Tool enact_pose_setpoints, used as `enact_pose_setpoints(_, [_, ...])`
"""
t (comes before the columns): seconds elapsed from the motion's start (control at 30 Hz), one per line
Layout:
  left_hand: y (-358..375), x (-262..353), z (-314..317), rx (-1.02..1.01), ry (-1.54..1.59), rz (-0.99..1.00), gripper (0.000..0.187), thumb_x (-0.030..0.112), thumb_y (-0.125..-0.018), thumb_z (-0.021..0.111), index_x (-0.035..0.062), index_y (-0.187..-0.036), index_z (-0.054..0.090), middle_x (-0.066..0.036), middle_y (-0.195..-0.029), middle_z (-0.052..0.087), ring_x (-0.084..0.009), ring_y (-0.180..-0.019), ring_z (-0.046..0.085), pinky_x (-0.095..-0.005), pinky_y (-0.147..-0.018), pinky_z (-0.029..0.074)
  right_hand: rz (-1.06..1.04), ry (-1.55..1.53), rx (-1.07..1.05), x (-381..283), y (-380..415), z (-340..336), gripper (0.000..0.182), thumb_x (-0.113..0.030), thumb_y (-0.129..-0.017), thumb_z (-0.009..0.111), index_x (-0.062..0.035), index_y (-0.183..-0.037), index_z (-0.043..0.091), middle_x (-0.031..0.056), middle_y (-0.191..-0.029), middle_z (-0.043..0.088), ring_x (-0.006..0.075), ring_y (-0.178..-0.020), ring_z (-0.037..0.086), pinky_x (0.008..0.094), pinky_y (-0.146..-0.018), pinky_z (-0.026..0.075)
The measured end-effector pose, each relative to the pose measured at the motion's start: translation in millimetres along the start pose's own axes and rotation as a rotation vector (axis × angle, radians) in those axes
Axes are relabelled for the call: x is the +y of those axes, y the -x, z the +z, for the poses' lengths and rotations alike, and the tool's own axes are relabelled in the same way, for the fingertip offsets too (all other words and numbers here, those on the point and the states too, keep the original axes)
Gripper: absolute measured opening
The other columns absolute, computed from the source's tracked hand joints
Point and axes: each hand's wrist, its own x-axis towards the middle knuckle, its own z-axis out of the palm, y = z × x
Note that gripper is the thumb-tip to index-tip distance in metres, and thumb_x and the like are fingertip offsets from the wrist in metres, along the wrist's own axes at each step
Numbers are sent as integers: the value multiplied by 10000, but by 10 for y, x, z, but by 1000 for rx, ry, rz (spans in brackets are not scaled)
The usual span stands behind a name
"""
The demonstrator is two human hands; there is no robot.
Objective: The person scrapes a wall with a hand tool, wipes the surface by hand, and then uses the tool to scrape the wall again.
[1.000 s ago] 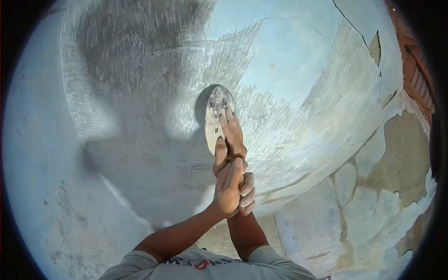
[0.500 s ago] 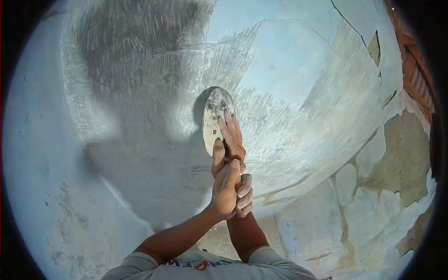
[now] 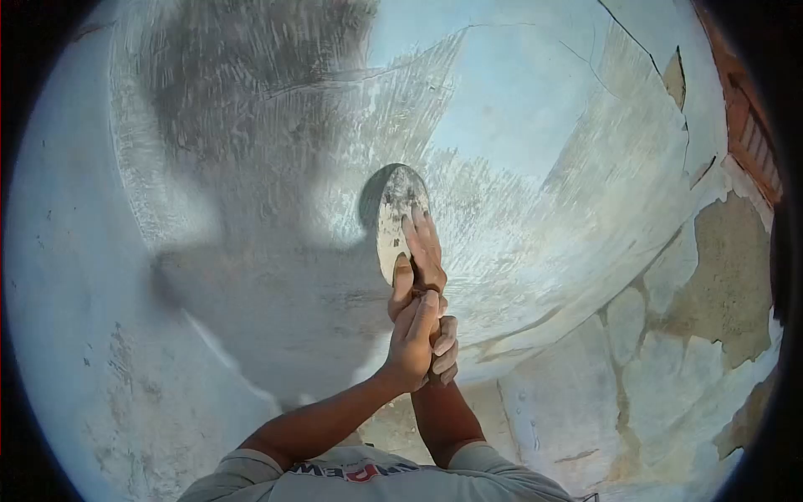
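Note:
An oval, flat, off-white pad (image 3: pixel 391 238) with dark smudges rests against the pale blue wall (image 3: pixel 510 100). My right hand (image 3: pixel 427 251) lies over its lower part, fingers stretched up its face and thumb on its left side. The pad's exact kind and its underside cannot be made out. Just below, my left hand (image 3: pixel 410 347) is wrapped round my right wrist, its fingers curled over the far side. Around the pad the wall is scuffed with streaky grey and white marks.
Thin cracks run across the upper wall. At the right, a patch of flaked coating (image 3: pixel 719 284) shows brown beneath, near a reddish slatted structure (image 3: pixel 753 134). A shadow (image 3: pixel 268 309) of head and arms covers the left middle.
Both hands and the pad have slid a little down and to the right across the wall. The grip of each hand looks the same.

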Motion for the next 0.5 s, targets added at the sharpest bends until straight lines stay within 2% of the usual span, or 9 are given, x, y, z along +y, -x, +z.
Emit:
enact_pose_setpoints(0.07, [-169,88,-85,-112,2,-184,657,661,-1112,271,78,-1285,521,-210,-885,630,-363,-605,614,-475,-490,491,-25,0,5,40,-124,27,373,-241,-1103,534,-76,-1388,710,190,-1571,553,475,-1509,413,594,-1203,359])
enact_pose_setpoints(0.1, [-362,108,-12,-74,-53,-219,635,678,-1104,282,107,-1250,517,-175,-844,612,-336,-558,582,-460,-466,466,-52,7,15,60,-294,44,374,-241,-1103,534,-76,-1388,710,190,-1572,552,476,-1510,412,595,-1204,359])
enact_pose_setpoints(0.2, [-1011,-58,637,575,-602,-154,572,728,-1078,317,192,-1147,505,-71,-721,557,-254,-418,486,-414,-395,391,-104,15,55,98,-929,31,374,-241,-1103,534,-76,-1389,709,191,-1574,550,476,-1511,411,595,-1204,358])
enact_pose_setpoints(0.27, [-1131,-117,890,813,-859,-142,547,716,-1084,319,216,-1184,516,-72,-738,565,-250,-461,528,-419,-406,403,-110,7,65,80,-1108,13,374,-242,-1103,534,-77,-1390,709,191,-1575,549,476,-1511,410,595,-1204,357])
enact_pose_setpoints(0.3, [-1041,-96,925,847,-868,-150,542,709,-1088,317,225,-1215,526,-73,-751,570,-255,-476,543,-425,-407,406,-106,7,64,70,-1057,-4,374,-242,-1103,534,-77,-1390,709,191,-1576,548,476,-1512,409,596,-1204,357])
enact_pose_setpoints(0.37, [-439,-7,218,333,-377,-65,636,749,-1065,315,200,-1271,559,-107,-859,612,-311,-619,625,-481,-495,464,-70,9,44,44,-651,-31,375,-242,-1103,534,-77,-1390,709,191,-1577,547,477,-1512,408,596,-1205,356])
enact_pose_setpoints(0.4, [-138,38,-133,104,-125,-113,684,769,-1053,314,187,-1298,575,-124,-913,632,-339,-690,666,-510,-538,493,-48,6,26,28,-420,-35,375,-242,-1103,534,-77,-1391,709,191,-1578,547,477,-1513,408,596,-1205,356])
enact_pose_setpoints(0.5, [69,140,-86,42,-46,-178,766,803,-1033,292,146,-1298,583,-154,-1018,652,-383,-860,702,-553,-674,534,-7,-22,-2,-26,-61,-15,375,-243,-1103,534,-78,-1391,708,192,-1579,545,477,-1514,406,596,-1205,355])
